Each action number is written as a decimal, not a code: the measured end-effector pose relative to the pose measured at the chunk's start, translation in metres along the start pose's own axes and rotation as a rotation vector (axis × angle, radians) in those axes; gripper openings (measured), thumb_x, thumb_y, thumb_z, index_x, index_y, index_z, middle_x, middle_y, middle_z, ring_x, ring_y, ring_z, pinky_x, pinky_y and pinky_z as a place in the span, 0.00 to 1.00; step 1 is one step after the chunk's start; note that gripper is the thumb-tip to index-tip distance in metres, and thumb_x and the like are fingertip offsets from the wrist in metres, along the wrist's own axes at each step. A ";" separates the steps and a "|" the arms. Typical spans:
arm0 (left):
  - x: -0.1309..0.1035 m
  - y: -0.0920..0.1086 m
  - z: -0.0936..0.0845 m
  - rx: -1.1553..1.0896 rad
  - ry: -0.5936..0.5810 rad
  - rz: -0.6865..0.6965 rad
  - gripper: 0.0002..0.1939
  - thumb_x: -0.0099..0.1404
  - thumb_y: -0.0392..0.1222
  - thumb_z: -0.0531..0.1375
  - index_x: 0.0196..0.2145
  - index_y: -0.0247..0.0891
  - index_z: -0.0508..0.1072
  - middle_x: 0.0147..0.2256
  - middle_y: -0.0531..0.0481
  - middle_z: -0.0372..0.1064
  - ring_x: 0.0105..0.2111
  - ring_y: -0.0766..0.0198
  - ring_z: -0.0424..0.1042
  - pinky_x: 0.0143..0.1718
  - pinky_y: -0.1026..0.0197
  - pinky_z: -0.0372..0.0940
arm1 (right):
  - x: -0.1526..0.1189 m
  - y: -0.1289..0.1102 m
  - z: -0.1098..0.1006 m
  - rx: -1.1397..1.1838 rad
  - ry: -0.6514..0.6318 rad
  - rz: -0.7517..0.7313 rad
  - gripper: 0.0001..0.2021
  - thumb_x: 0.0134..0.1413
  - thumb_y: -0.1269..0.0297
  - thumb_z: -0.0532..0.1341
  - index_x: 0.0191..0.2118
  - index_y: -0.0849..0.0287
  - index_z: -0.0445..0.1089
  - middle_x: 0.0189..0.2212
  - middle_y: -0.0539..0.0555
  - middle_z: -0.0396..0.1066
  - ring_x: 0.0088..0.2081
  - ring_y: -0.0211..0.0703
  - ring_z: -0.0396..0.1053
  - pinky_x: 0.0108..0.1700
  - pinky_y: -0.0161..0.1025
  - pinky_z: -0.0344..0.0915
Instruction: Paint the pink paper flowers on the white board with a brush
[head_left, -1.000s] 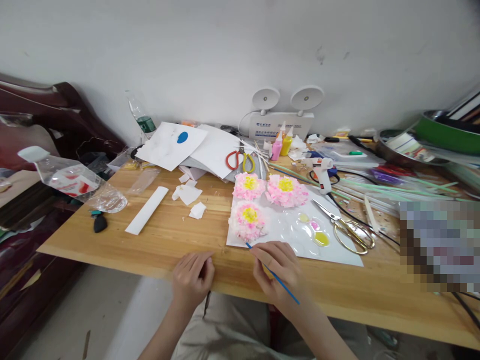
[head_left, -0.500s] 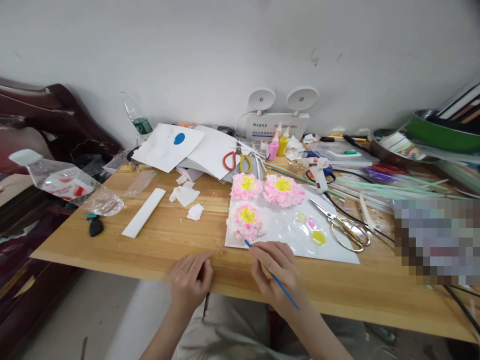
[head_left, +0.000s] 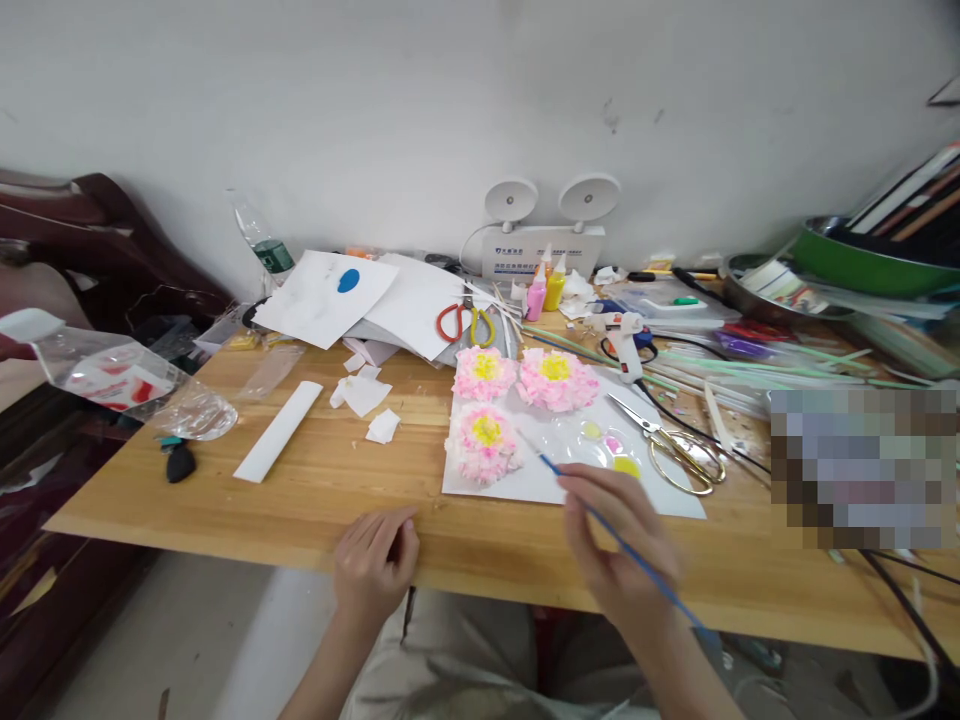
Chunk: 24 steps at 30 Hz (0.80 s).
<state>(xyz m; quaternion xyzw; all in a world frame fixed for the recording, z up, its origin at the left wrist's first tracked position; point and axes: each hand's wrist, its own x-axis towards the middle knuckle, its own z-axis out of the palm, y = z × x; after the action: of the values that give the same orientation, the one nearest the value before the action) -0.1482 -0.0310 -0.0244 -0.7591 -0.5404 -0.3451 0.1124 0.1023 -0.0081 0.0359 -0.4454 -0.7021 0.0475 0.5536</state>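
Observation:
My right hand [head_left: 622,535] grips a thin blue paintbrush [head_left: 645,568] like a pen, its tip pointing up-left near the plastic palette. Three pink paper flowers with yellow centres lie on a white sheet [head_left: 469,482]: a lower left flower [head_left: 486,445], an upper left flower [head_left: 484,373] and an upper right flower [head_left: 556,378]. Beside them is a clear palette [head_left: 574,440] with yellow and pink paint, partly behind my right hand. My left hand [head_left: 377,560] rests at the table's front edge, fingers loosely bent, a gap at the thumb, nothing visible in it.
Gold-handled scissors [head_left: 679,455] and a white glue gun [head_left: 624,345] lie right of the flowers. Red-and-yellow-handled scissors [head_left: 466,322] and paint bottles [head_left: 553,290] stand behind. A folded white strip [head_left: 279,432], paper scraps [head_left: 364,392] and a plastic bottle [head_left: 120,380] are leftward.
My right hand has moved right and away from the lower left flower, carrying the paintbrush toward the palette. The left hand stays at the table edge. The view has shifted slightly.

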 end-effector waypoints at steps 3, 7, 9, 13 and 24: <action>0.000 -0.001 0.000 0.006 -0.001 0.027 0.08 0.59 0.29 0.56 0.35 0.37 0.69 0.27 0.51 0.71 0.28 0.65 0.69 0.33 0.62 0.63 | 0.003 0.017 -0.033 -0.047 0.153 0.121 0.11 0.49 0.76 0.59 0.38 0.54 0.70 0.34 0.54 0.72 0.38 0.45 0.70 0.40 0.44 0.66; 0.000 -0.005 0.002 0.035 0.024 0.066 0.07 0.59 0.30 0.56 0.35 0.37 0.70 0.28 0.51 0.71 0.28 0.65 0.70 0.34 0.62 0.63 | -0.002 0.048 -0.064 -0.217 0.283 0.289 0.04 0.52 0.67 0.58 0.34 0.57 0.70 0.30 0.53 0.72 0.34 0.44 0.70 0.39 0.43 0.65; 0.001 -0.007 0.003 0.043 0.026 0.074 0.07 0.59 0.30 0.56 0.35 0.37 0.70 0.28 0.51 0.72 0.28 0.65 0.70 0.34 0.62 0.63 | -0.006 0.061 -0.070 -0.288 0.258 0.367 0.07 0.54 0.63 0.57 0.32 0.58 0.71 0.28 0.53 0.73 0.32 0.44 0.70 0.36 0.42 0.65; 0.002 -0.007 0.004 0.048 0.029 0.094 0.06 0.59 0.31 0.56 0.35 0.36 0.70 0.28 0.50 0.71 0.27 0.65 0.70 0.33 0.62 0.63 | -0.009 0.075 -0.067 -0.354 0.139 0.428 0.11 0.55 0.59 0.55 0.31 0.58 0.70 0.26 0.53 0.74 0.27 0.42 0.69 0.32 0.40 0.64; 0.002 -0.010 0.006 0.072 0.056 0.115 0.05 0.59 0.31 0.57 0.34 0.36 0.70 0.27 0.50 0.71 0.27 0.64 0.70 0.33 0.62 0.63 | -0.011 0.087 -0.057 -0.367 0.048 0.414 0.12 0.55 0.59 0.54 0.32 0.60 0.70 0.27 0.55 0.75 0.27 0.42 0.69 0.30 0.38 0.65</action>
<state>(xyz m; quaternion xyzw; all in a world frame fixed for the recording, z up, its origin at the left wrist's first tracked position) -0.1542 -0.0227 -0.0291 -0.7743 -0.5047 -0.3397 0.1742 0.1993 0.0124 0.0011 -0.6733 -0.5796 0.0213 0.4586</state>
